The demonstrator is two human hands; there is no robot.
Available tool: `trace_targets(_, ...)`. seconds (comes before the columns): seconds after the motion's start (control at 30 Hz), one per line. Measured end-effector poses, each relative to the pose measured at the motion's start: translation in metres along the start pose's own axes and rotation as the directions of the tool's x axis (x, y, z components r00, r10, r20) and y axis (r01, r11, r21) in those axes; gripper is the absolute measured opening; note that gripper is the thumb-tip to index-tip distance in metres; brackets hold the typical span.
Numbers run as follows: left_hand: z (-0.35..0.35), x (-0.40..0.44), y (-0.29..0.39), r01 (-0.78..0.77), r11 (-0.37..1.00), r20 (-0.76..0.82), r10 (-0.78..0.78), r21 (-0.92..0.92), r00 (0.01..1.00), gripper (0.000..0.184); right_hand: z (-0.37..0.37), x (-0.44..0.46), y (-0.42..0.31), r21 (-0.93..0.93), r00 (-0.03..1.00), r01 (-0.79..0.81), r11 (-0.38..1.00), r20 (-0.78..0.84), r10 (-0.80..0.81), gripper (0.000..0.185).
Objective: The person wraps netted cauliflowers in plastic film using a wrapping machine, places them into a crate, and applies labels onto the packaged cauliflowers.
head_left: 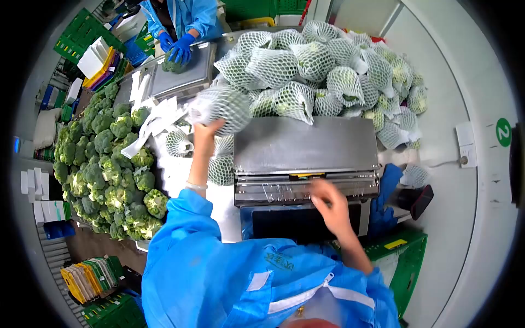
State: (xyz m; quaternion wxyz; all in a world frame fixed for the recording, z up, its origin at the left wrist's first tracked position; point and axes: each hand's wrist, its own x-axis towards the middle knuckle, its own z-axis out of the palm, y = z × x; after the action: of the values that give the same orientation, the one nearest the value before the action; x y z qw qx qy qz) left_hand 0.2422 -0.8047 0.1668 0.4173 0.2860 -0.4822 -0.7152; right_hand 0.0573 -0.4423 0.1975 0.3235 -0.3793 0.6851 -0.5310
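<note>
White foam netting, brushed steel and clear film

In the head view, the left hand [209,133], bare, grips a net-sleeved bundle [223,108] from below, its fingers partly hidden behind the load. The bundle sits just left of the upper middle of the frame, raised over the worktop; it is rounded and bulky, wrapped in white diamond mesh, and motion blur softens its outline.

The right hand [329,203], also bare, is right of centre, over the clear film [284,192] at the front of the wrapping machine [306,145]. Its thumb and forefinger are bent with a gap between them; blur makes it impossible to tell whether they hold the film. The film is glossy and creased, while the machine's broad cover is smooth, dull grey metal.

Across the upper middle and upper right lies a pile of net-sleeved bundles [298,63], knobbly shapes with green showing through the stretched mesh. At left, bare broccoli [109,175] forms a heap of grainy green crowns and pale stems. Flat, limp white strips [158,117] lie between the heap and the left hand. At the upper left, a co-worker's blue-gloved hands [179,48] touch a green head [174,65] on a flat metal tray [186,76]
</note>
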Motion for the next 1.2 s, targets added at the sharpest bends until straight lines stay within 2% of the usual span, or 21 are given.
trace_targets(0.03, 0.021, -0.018, -0.012, -0.099, 0.989, 0.038, 0.095, 0.112, 0.995, 0.106, 0.003, 0.021, -0.017, 0.204, 0.980, -0.170, 0.964, 0.134, 0.145, 0.061)
trace_targets(0.1, 0.074, -0.048, -0.032, -0.366, 0.834, 0.193, 0.312, 0.414, 0.930, 0.121, 0.009, 0.061, -0.023, 0.529, 0.964, -0.219, 0.820, 0.248, 0.097, 0.083)
trace_targets(0.13, 0.101, -0.063, -0.043, -0.489, 0.700, 0.266, 0.412, 0.521, 0.872, 0.130, 0.013, 0.076, -0.036, 0.684, 0.970, -0.239, 0.689, 0.207, 0.130, 0.084)
trace_targets(0.17, 0.127, -0.079, -0.037, -0.492, 0.742, 0.386, 0.334, 0.455, 0.860, 0.124, 0.011, 0.087, -0.030, 0.690, 0.986, -0.168, 0.704, 0.117, 0.120, 0.085)
trace_targets(0.2, 0.142, -0.085, -0.052, -0.642, 0.608, 0.478, 0.438, 0.467, 0.762, 0.112, 0.001, 0.090, -0.024, 0.579, 0.993, -0.115, 0.807, 0.087, 0.079, 0.088)
trace_targets(0.3, 0.153, -0.099, -0.056, -0.544, 0.616, 0.630, 0.098, 0.570, 0.770, 0.096, -0.035, 0.096, 0.019, 0.209, 0.995, 0.024, 0.978, 0.087, -0.043, 0.097)
trace_targets(0.37, 0.149, -0.107, -0.068, -0.351, 0.666, 0.560, -0.123, 0.658, 0.819, 0.089, -0.049, 0.090, 0.047, -0.156, 0.986, 0.140, 0.978, 0.108, -0.124, 0.102)
trace_targets(0.47, 0.142, -0.106, -0.045, -0.362, 0.735, 0.589, -0.063, 0.573, 0.805, 0.085, -0.075, 0.091, 0.032, -0.288, 0.978, 0.163, 0.944, 0.175, -0.116, 0.102)
trace_targets(0.57, 0.119, -0.129, -0.005, -0.247, 0.719, 0.316, 0.039, 0.650, 0.948, 0.062, -0.111, 0.060, 0.015, -0.368, 0.984, 0.177, 0.913, 0.094, -0.153, 0.082)
trace_targets(0.6, 0.102, -0.137, -0.003, -0.243, 0.519, 0.199, 0.140, 0.819, 0.970, 0.038, -0.128, 0.045, 0.019, -0.439, 0.991, 0.108, 0.892, -0.022, -0.130, 0.068)
trace_targets(0.63, 0.088, -0.148, -0.005, -0.025, 0.407, -0.020, 0.105, 0.913, 0.994, 0.018, -0.139, 0.028, 0.028, -0.529, 0.973, 0.021, 0.848, -0.184, -0.138, 0.053)
trace_targets(0.7, 0.063, -0.171, -0.029, -0.060, 0.212, 0.013, 0.217, 0.975, 0.976, 0.022, -0.146, 0.004, 0.050, -0.779, 0.966, -0.111, 0.617, -0.230, -0.117, 0.044)
trace_targets(0.77, 0.067, -0.188, -0.057, -0.116, 0.114, 0.099, 0.143, 0.987, 0.985, 0.023, -0.128, -0.010, 0.056, -0.901, 0.974, -0.188, 0.392, -0.222, -0.041, 0.041)
trace_targets(0.8, 0.082, -0.194, -0.073, -0.100, 0.095, 0.082, 0.176, 0.991, 0.981, 0.023, -0.113, -0.009, 0.082, -0.918, 0.955, -0.110, 0.382, -0.204, -0.214, 0.039)
trace_targets(0.87, 0.090, -0.192, -0.092, -0.123, 0.117, 0.099, 0.190, 0.985, 0.977, 0.020, -0.099, 0.003, 0.098, -0.826, 0.970, -0.045, 0.562, -0.171, -0.173, 0.032)
trace_targets(0.93, 0.081, -0.189, -0.071, 0.071, 0.473, 0.005, -0.158, 0.878, 0.987, 0.021, -0.107, 0.007, 0.099, -0.624, 0.995, -0.018, 0.782, -0.086, -0.045, 0.026)
trace_targets(1.0, 0.060, -0.183, -0.030, 0.337, 0.645, 0.123, -0.559, 0.686, 0.820, 0.027, -0.138, -0.001, 0.068, -0.120, 0.966, -0.132, 0.984, 0.205, 0.154, 0.021)
trace_targets(1.03, 0.060, -0.183, -0.001, 0.278, 0.697, 0.249, -0.553, 0.661, 0.795, 0.031, -0.149, -0.007, 0.047, -0.023, 0.931, -0.166, 0.986, 0.325, 0.165, 0.018)
trace_targets(1.1, 0.060, -0.176, 0.047, 0.415, 0.851, 0.437, -0.523, 0.323, 0.732, 0.027, -0.164, -0.012, 0.000, 0.327, 0.900, -0.302, 0.896, 0.408, 0.154, 0.014)
trace_targets(1.17, 0.070, -0.152, 0.061, 0.309, 0.948, 0.523, -0.224, -0.080, 0.822, 0.025, -0.156, 0.013, -0.032, 0.701, 0.931, -0.042, 0.712, 0.286, -0.226, 0.013)
trace_targets(1.2, 0.082, -0.136, 0.054, 0.276, 0.909, 0.444, -0.117, -0.312, 0.888, 0.022, -0.145, 0.031, -0.046, 0.711, 0.961, 0.085, 0.698, 0.127, -0.246, 0.016)
